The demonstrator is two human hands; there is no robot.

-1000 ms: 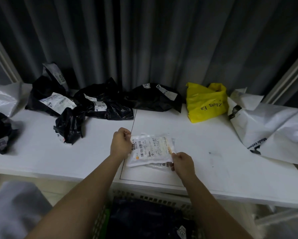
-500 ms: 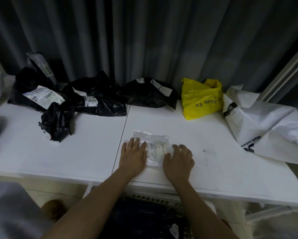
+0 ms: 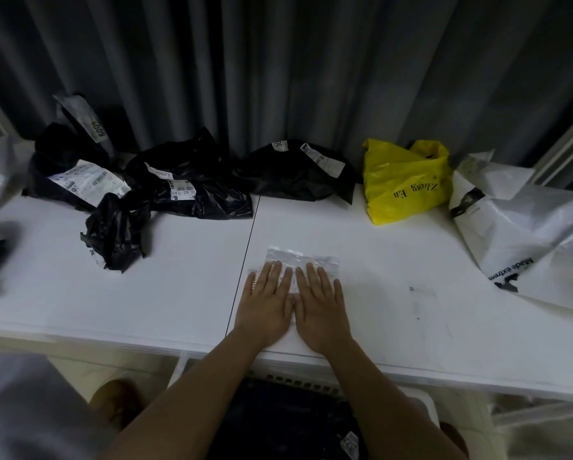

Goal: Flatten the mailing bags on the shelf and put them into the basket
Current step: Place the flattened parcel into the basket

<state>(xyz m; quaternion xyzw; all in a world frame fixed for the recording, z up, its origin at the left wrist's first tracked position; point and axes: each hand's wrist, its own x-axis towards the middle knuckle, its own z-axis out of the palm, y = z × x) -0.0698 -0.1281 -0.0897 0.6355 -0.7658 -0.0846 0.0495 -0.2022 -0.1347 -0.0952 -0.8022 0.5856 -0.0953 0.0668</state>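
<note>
The small clear mailing bag (image 3: pixel 301 260) lies on the white shelf (image 3: pixel 394 260) directly under both hands, only its far edge showing beyond the fingertips. The left hand (image 3: pixel 266 303) and right hand (image 3: pixel 319 305) lie side by side on it, palms down, fingers straight and spread, thumbs almost touching: gripping nothing, just pressing, which looks meant to squeeze the air out and smooth the plastic flat. The bag sits near the shelf's front edge, probably so it can be slid straight off into the basket (image 3: pixel 421 401) below the wrists, where dark bags already lie.

Beyond the hands, along the curtain, wait crumpled bags not yet flattened: black mailing bags (image 3: pixel 192 190) to the far left, another black one (image 3: pixel 295 174) straight ahead, a yellow bag (image 3: pixel 401 184) to the far right, and a large white bag (image 3: pixel 527 234) further right.
</note>
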